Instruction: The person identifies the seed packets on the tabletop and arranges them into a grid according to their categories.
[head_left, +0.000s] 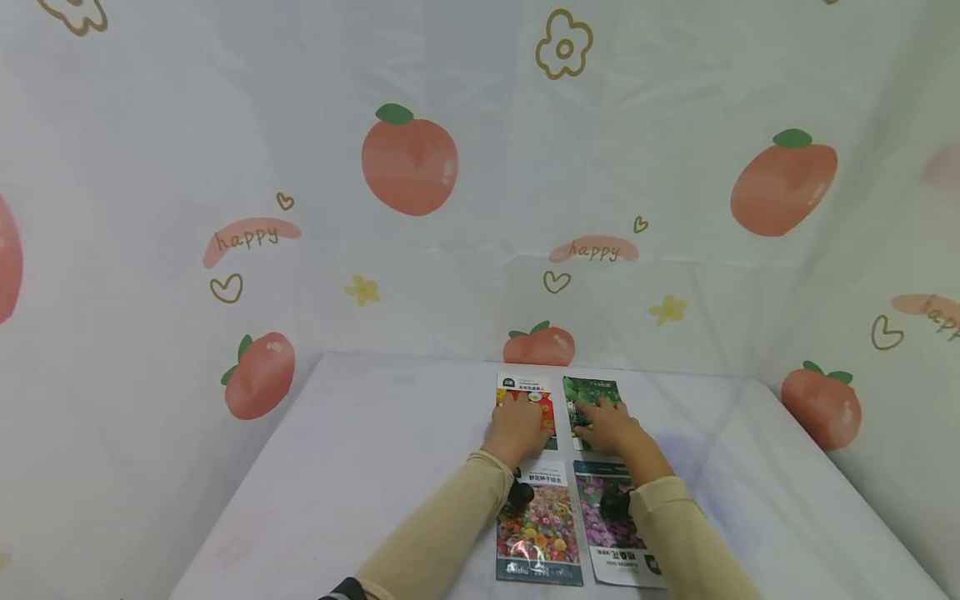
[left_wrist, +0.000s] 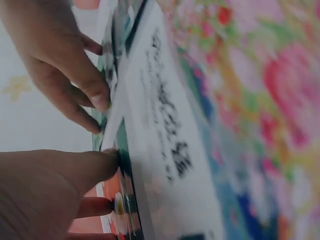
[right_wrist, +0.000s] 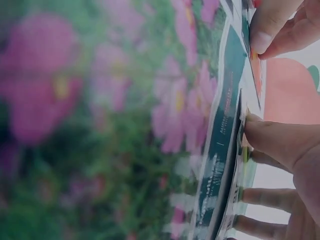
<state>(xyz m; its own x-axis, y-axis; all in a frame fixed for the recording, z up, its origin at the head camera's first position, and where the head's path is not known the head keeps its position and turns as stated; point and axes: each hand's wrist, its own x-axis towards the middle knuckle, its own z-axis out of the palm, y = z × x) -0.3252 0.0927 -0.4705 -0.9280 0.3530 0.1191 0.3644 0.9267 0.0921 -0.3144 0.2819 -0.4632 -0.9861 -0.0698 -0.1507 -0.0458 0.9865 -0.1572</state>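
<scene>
Several flat seed packets lie in two rows on the white table. My left hand (head_left: 517, 429) rests on the far left packet (head_left: 527, 383), which has a white header and red and yellow flowers. Fingers spread, my right hand (head_left: 615, 429) touches the far right packet (head_left: 592, 388), dark green with leaves. Nearer me lie a packet of mixed flowers (head_left: 538, 533) on the left and a pink-flower packet (head_left: 611, 521) on the right, partly covered by my right sleeve. In the left wrist view, the left thumb (left_wrist: 102, 167) presses a packet's edge.
The white table (head_left: 375, 433) spreads out on both sides of the packets. A white curtain (head_left: 480, 275) printed with peaches, hearts and "happy" hangs behind and along the sides. Dark wrist cameras (head_left: 521, 495) sit over the near packets.
</scene>
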